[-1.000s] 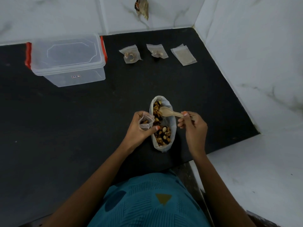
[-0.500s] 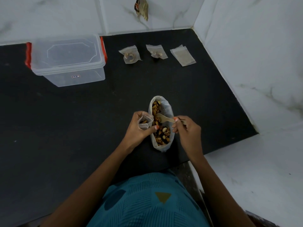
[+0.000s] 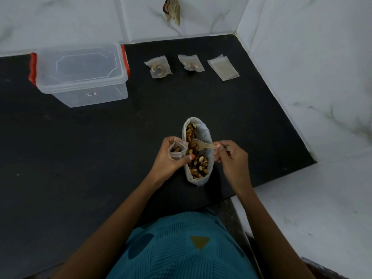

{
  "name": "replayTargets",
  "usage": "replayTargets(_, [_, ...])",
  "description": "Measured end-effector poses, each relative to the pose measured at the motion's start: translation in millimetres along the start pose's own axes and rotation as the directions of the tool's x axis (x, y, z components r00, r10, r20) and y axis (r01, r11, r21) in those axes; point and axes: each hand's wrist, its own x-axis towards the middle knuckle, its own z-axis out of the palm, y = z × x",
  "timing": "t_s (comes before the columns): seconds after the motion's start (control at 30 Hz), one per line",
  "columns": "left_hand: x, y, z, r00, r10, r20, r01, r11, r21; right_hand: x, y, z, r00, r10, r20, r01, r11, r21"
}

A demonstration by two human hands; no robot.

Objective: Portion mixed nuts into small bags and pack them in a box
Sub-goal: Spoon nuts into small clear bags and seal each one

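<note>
The left hand (image 3: 167, 160) grips a small bag (image 3: 177, 150) open-mouthed just beside the nut sack (image 3: 203, 131), presumably so the spoon (image 3: 201, 144) pinched in the right hand (image 3: 231, 158) travels little.

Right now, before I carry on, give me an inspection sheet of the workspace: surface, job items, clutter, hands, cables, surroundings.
Surface: black counter, set in a wall corner.
Job's things: big nut bag open in front of the person; a filled small bag, a second filled bag and a flat pile of empty bags along the back; clear box, lid on, back left.
Clutter: nothing seen.
Hands: left hand holds an open small bag with a few nuts inside, beside the big bag; right hand pinches a spoon, bowl over the nuts.
Cables: nothing seen.
Surroundings: white marbled wall tiles; unidentified small object on the back wall.
</note>
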Motion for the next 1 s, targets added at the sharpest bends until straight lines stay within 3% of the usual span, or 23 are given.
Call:
replayTargets(0.1, [0.1, -0.1, 0.1, 1.000, 0.002, 0.002, -0.002, 1.000, 0.007, 1.1, -1.7, 7.2, 0.999, 0.025, -0.041, -0.023, 0.998, 0.052])
replayTargets(0.2, [-0.4, -0.1, 0.2, 1.000, 0.011, 0.002, -0.011, 1.000, 0.005, 4.8, 2.0, 5.8, 0.975, 0.210, -0.074, -0.189, 0.956, 0.222])
replayTargets(0.3, [-0.6, -1.5, -0.9, 1.000, 0.020, 0.008, -0.020, 1.000, 0.009, 4.4, 7.6, 4.6, 0.927, 0.373, -0.038, -0.325, 0.851, 0.412])
replayTargets(0.4, [-0.4, -2.3, -1.9, 1.000, 0.012, 0.016, -0.012, 1.000, 0.019, 2.2, 10.6, 7.2, 0.908, 0.418, -0.033, -0.343, 0.786, 0.515])
replayTargets(0.5, [0.0, -1.8, -1.1, 1.000, 0.015, 0.012, -0.016, 1.000, 0.020, 1.4, 12.4, 5.9, 0.909, 0.415, -0.039, -0.337, 0.786, 0.518])
replayTargets(0.63, [-0.7, -2.5, -1.3, 1.000, 0.025, 0.008, -0.025, 0.999, 0.020, 1.9, 8.0, -8.2, 0.938, 0.339, -0.067, -0.285, 0.869, 0.404])
replayTargets(0.77, [-0.1, -2.9, -1.2, 1.000, 0.031, 0.008, -0.031, 0.999, 0.014, -0.1, 2.1, -19.1, 0.991, 0.103, -0.080, -0.097, 0.992, 0.080])
replayTargets(0.87, [0.9, -5.0, -2.3, 1.000, 0.027, 0.012, -0.027, 1.000, 0.009, -4.6, -0.9, -16.1, 0.998, -0.056, -0.008, 0.055, 0.992, -0.114])
replayTargets(1.0, [2.9, -8.0, -4.3, 0.999, 0.015, 0.033, -0.015, 1.000, -0.007, -6.1, -3.6, -10.2, 0.991, -0.132, 0.031, 0.135, 0.969, -0.209])
